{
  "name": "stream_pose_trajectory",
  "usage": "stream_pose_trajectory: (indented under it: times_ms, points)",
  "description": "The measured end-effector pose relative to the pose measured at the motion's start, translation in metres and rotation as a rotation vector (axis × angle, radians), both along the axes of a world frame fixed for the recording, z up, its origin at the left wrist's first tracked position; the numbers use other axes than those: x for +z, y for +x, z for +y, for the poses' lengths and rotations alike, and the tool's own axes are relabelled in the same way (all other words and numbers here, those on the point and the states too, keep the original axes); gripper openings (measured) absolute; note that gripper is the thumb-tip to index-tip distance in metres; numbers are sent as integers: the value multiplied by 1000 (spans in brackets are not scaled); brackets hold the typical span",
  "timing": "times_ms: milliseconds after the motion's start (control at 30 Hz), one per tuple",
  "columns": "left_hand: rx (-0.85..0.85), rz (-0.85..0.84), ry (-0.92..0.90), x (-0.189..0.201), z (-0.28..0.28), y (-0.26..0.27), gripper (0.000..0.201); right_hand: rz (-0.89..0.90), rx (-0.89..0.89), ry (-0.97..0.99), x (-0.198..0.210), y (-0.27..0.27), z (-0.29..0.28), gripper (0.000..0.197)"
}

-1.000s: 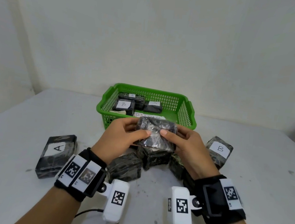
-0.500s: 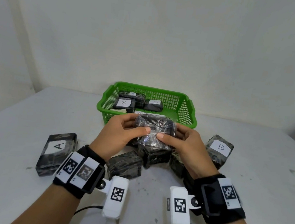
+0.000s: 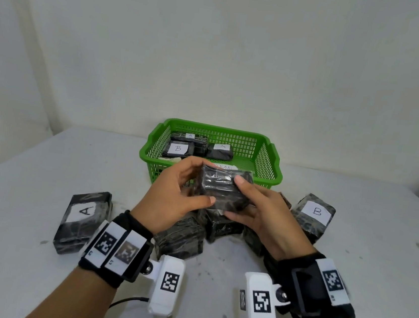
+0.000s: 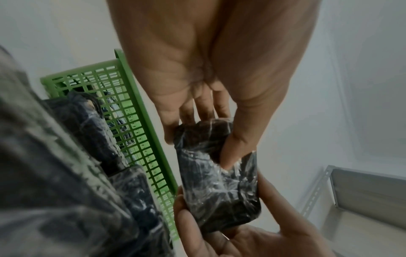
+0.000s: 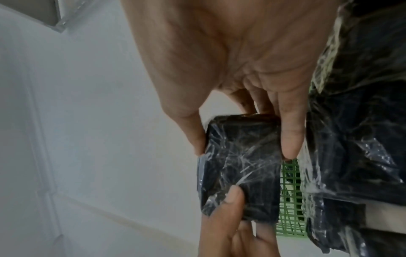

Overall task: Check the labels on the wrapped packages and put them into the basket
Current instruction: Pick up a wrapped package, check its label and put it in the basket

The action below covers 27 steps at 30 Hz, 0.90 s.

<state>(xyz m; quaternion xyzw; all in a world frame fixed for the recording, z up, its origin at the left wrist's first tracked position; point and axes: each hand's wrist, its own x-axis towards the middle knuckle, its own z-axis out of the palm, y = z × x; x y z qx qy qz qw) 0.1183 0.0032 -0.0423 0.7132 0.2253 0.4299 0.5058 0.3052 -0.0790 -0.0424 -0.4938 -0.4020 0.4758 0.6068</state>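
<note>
A black package wrapped in clear film (image 3: 221, 189) is held in the air just in front of the green basket (image 3: 270, 150). My left hand (image 3: 180, 195) grips its left end and my right hand (image 3: 257, 209) grips its right end, thumbs on top. No label shows on the face turned to me. The same package (image 4: 216, 175) (image 5: 239, 167) fills both wrist views, pinched between fingers and thumbs. The basket holds several wrapped packages, one marked B (image 3: 178, 148) and two marked A.
On the white table (image 3: 31, 163) lie more wrapped packages: one marked A (image 3: 82, 218) at the left, one marked B (image 3: 313, 215) at the right, and several unmarked ones (image 3: 180, 239) under my hands. A metal shelf (image 4: 362, 191) stands off to the side.
Both hands have turned the package over between them and lifted it slightly toward the basket; my right thumb now lies on its top edge.
</note>
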Motion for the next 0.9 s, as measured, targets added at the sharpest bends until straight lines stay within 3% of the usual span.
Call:
stream_pose_trajectory:
  times_ms: [133,300,600,767,900]
  points:
    - [-47,17,-26,1,-2,1,61,18,-37,43,-4,7,1,50]
    - [-4,53,-219,2,-2,3,65,38,-53,74,-8,10,4,79]
    - [-36,85,-196,2,-1,2,57,-69,-66,93,-10,12,4,72]
    - [59,54,-175,-1,3,2,47,-34,19,82,-7,11,2,62]
    - [-6,44,-222,1,3,0,60,-63,-9,92,-8,17,2,66]
